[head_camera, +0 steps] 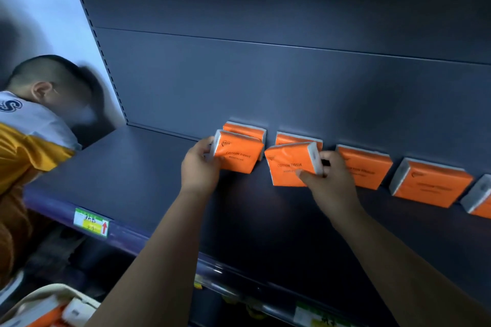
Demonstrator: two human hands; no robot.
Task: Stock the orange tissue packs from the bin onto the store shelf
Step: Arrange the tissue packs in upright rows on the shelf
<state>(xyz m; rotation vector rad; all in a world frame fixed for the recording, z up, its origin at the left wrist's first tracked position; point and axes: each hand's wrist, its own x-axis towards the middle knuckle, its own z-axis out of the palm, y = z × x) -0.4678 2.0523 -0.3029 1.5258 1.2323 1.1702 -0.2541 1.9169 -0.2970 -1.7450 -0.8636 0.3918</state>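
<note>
- Left hand [200,164] grips one orange pack [237,152] at its white end, on the shelf [132,175].
- Right hand [329,175] pinches a second pack [288,166], tilted — just beside the first.
- Bin [50,297] — lower left corner.

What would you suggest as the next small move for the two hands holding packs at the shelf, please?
Probably lower both packs onto the packs behind them and let go. The left hand holds a pack over one, the right hand holds a tilted pack over another.
</note>
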